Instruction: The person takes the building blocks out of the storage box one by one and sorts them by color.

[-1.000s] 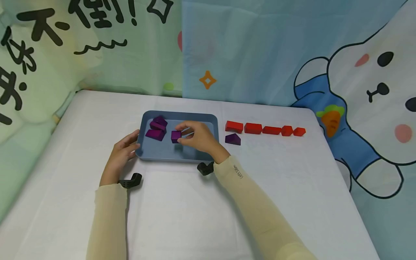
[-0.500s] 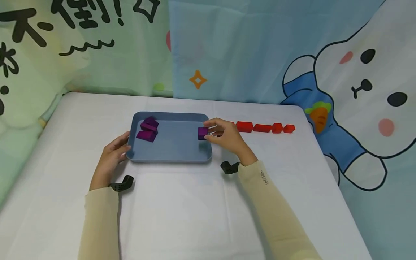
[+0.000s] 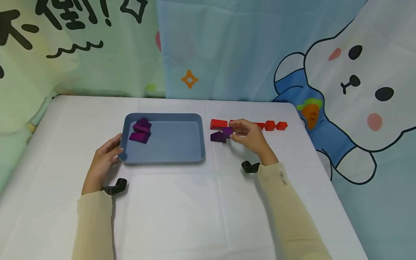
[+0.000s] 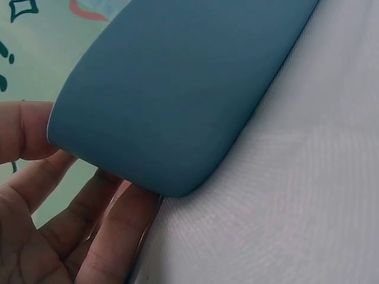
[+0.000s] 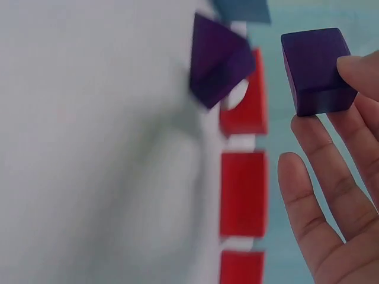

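Note:
My right hand (image 3: 251, 137) pinches a purple cube-like block (image 5: 317, 71) between thumb and fingertips, above the table to the right of the tray. Just left of it in the head view, a purple angled block (image 3: 217, 137) lies on the table, partly overlapped by the held block. My left hand (image 3: 103, 162) touches the left end wall of the blue-grey tray (image 3: 172, 144), its fingers (image 4: 118, 236) spread along the outside. Several purple blocks (image 3: 139, 137) lie clustered in the tray's left part.
Red blocks run in a row behind my right hand, from a long red block (image 3: 219, 124) to a small red block (image 3: 281, 125) at the right; the hand hides part of the row. A white cloth (image 3: 182, 209) covers the table, with a printed curtain (image 3: 221, 50) behind.
My right hand has carried the purple block rightward out from over the tray to beside the angled purple block. The left hand stays at the tray's end. The head view has shifted slightly.

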The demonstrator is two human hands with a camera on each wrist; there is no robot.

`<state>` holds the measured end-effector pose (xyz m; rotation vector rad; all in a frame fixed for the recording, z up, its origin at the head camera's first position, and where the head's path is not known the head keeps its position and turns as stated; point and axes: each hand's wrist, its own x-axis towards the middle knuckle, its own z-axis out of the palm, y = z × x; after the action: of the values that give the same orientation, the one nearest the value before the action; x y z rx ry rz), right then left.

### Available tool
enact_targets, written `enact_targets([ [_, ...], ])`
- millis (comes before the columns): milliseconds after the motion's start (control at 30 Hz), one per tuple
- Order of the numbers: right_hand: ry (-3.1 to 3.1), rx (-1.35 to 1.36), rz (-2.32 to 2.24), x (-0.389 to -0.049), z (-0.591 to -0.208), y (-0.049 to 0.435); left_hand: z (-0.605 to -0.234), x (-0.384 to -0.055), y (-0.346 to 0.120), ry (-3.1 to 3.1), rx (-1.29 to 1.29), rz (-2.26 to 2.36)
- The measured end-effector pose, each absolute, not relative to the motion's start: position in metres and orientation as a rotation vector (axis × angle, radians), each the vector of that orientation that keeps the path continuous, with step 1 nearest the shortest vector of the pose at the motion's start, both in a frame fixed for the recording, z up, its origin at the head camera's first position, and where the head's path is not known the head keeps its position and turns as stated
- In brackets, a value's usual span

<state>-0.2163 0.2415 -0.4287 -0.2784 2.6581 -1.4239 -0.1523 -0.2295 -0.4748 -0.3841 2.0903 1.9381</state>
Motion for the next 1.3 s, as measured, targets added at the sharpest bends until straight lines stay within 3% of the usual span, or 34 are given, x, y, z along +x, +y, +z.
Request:
enact_targets([
  [600,2.647,-0.026,-1.326,-0.221,-0.458,0.269,-0.475,-0.152,-0.231,2.085,-0.381,1.951],
  [1033,2.773,-0.057,-1.255,-0.21,-0.441,0.255,-0.476,-0.153,-0.233,2.083,-0.391,1.954],
  [1300,2.803,-0.247,-1.301,-0.211,-0.426,0.22,-0.475,-0.154,-0.232,2.071,-0.383,1.969],
])
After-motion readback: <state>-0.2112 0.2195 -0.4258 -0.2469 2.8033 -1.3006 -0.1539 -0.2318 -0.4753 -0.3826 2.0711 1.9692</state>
